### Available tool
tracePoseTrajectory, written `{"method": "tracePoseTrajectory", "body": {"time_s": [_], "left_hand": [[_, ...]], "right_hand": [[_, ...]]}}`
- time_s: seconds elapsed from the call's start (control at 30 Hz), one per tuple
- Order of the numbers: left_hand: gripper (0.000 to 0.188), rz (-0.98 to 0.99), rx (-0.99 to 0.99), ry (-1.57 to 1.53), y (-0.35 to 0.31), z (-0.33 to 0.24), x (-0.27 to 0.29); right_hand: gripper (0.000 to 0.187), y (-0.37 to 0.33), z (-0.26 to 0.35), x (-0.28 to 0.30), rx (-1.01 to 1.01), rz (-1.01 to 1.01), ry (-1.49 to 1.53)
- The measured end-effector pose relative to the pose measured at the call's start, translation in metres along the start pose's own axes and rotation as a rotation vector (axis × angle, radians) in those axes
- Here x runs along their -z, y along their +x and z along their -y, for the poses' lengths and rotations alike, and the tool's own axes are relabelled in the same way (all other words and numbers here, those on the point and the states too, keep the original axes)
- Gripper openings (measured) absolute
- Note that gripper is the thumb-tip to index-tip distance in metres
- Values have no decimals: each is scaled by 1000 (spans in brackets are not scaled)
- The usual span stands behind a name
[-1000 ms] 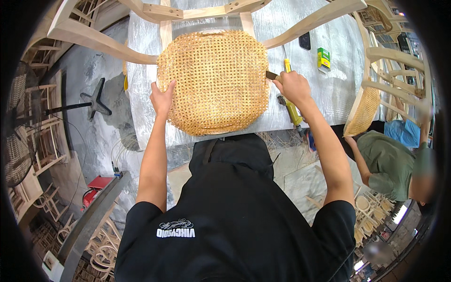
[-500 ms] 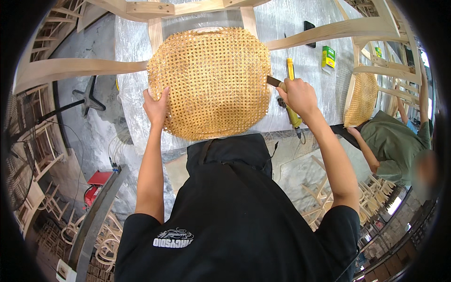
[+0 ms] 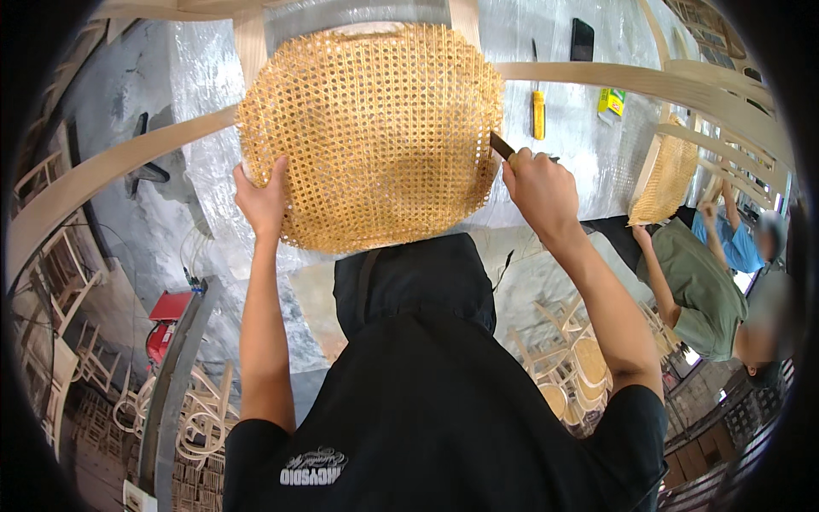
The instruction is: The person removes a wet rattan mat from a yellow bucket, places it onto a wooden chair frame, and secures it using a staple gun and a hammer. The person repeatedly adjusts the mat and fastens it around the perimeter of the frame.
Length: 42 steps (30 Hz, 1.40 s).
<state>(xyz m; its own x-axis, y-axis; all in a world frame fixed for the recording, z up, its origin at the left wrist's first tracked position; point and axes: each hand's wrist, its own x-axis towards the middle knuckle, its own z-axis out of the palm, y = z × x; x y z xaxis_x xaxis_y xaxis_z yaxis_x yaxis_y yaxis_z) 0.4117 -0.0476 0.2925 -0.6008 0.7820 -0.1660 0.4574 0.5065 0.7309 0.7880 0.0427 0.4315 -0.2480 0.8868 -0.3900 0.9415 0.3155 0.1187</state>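
Note:
In front of me lies a rounded chair seat of woven cane [image 3: 375, 136], its loose ends fraying around the rim, on a pale wooden chair frame [image 3: 614, 77]. My left hand [image 3: 260, 200] grips the seat's left edge, thumb on top of the weave and fingers partly hidden at the rim. My right hand [image 3: 546, 200] is closed around the handle of a flat, dark-bladed knife [image 3: 502, 146]. Its blade tip meets the cane at the right edge. Beyond that hand lies a thin tool with a yellow handle [image 3: 538, 115].
Clear plastic film covers the worktable [image 3: 205, 68]. A black phone [image 3: 582, 40] and a yellow-green box [image 3: 612, 104] lie at the far right. A co-worker in a green shirt [image 3: 699, 282] touches another cane seat [image 3: 670, 171]; a person in blue [image 3: 725, 226] is behind. Red equipment [image 3: 166, 320] stands left.
The knife blade has turned to slant up toward the seat's right edge. My view has shifted, and the green tool beside my right hand is now mostly out of sight.

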Motion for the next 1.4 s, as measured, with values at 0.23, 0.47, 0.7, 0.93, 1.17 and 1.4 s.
{"method": "tracePoseTrajectory", "body": {"time_s": [0.23, 0.47, 0.7, 0.93, 1.17, 1.4], "left_hand": [[61, -18, -34, 70, 2, -1, 0], [64, 43, -11, -54, 0, -5, 3], [63, 15, -11, -42, -6, -2, 5], [61, 39, 1, -25, -6, -5, 6], [61, 11, 17, 12, -1, -7, 2], [62, 27, 41, -9, 7, 0, -1]], "right_hand": [[32, 13, -17, 17, 183, -45, -13], [40, -33, -24, -2, -8, -56, 183], [39, -43, -28, -11, -72, -68, 306], [34, -41, -36, -6, -52, 41, 363], [38, -44, -25, -13, -75, -29, 244], [34, -43, 7, -15, -85, -74, 68]]}}
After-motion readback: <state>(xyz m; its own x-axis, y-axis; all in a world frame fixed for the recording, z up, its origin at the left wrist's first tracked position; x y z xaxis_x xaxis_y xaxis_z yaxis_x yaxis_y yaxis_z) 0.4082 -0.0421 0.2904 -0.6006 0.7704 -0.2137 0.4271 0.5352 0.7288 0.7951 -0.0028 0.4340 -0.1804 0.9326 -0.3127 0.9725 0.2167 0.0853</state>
